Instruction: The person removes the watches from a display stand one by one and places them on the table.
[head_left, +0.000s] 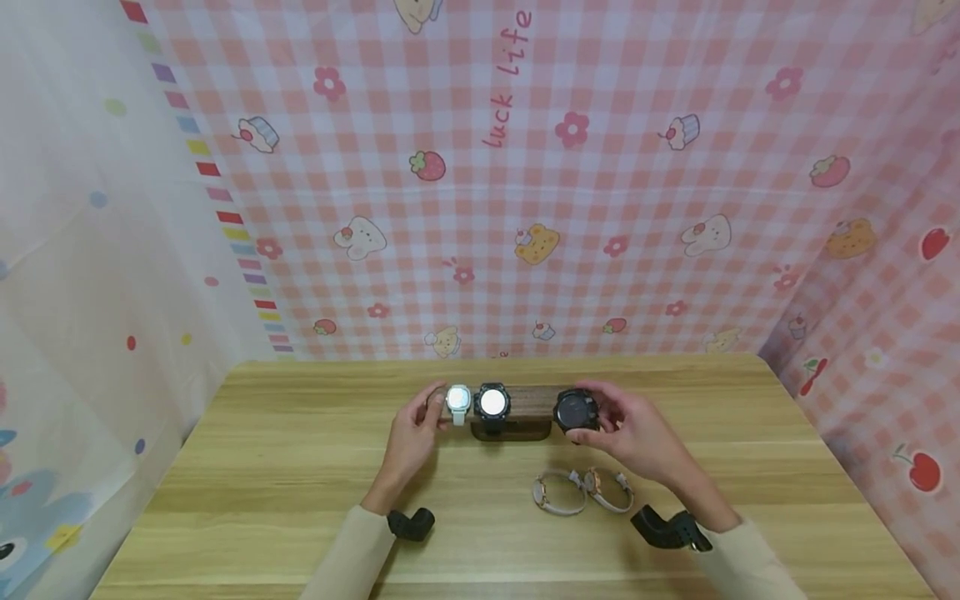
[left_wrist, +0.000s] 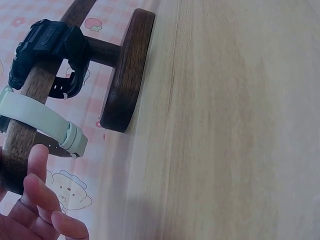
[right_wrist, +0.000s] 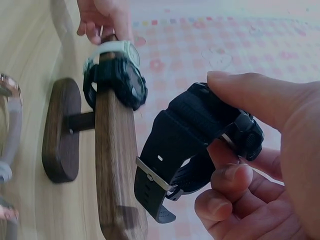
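A dark wooden watch stand has a horizontal bar on a rounded base. My left hand holds the bar's left end, its fingers at the wood in the left wrist view. Beside those fingers, a pale mint watch is looped round the bar, followed by a black digital-style watch. My right hand grips a second black watch by its case, near the bar's right end. Its strap is buckled into a loop and hangs beside the bar, apart from it in the right wrist view.
Two slim watches with pale straps, a left one and a right one, lie on the wood-grain table in front of the stand. A pink checked cloth hangs behind the table. Each wrist wears a black camera mount.
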